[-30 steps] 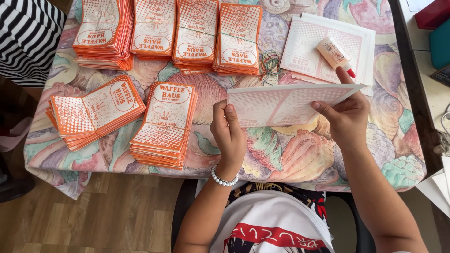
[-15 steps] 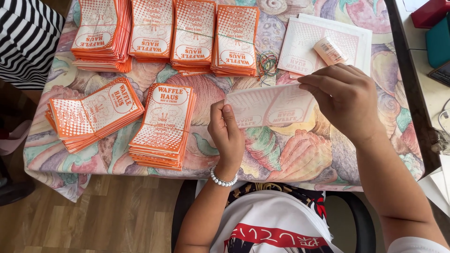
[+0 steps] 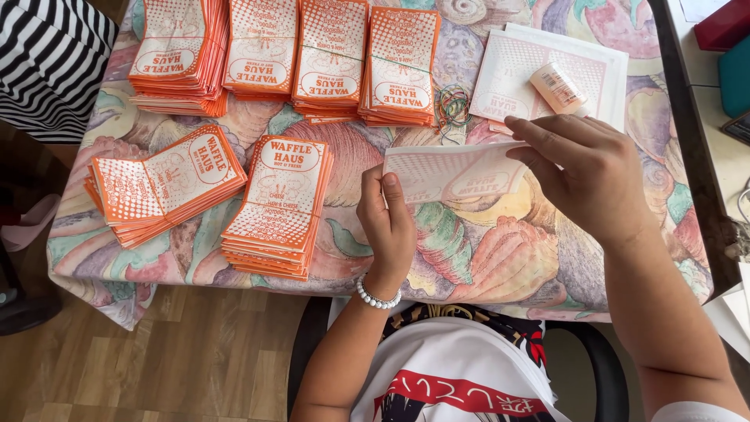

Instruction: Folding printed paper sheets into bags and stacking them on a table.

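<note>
The left hand (image 3: 388,228) and right hand (image 3: 584,172) both pinch a thin paper bag (image 3: 453,169) just above the surface (image 3: 500,258), and pulling too hard could tear or crease it.

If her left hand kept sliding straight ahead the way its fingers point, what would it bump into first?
The left hand points up the table. It already grips the white paper bag. Past that, probably the loose rubber bands or the nearest orange bag stack; depth is hard to judge.
</note>
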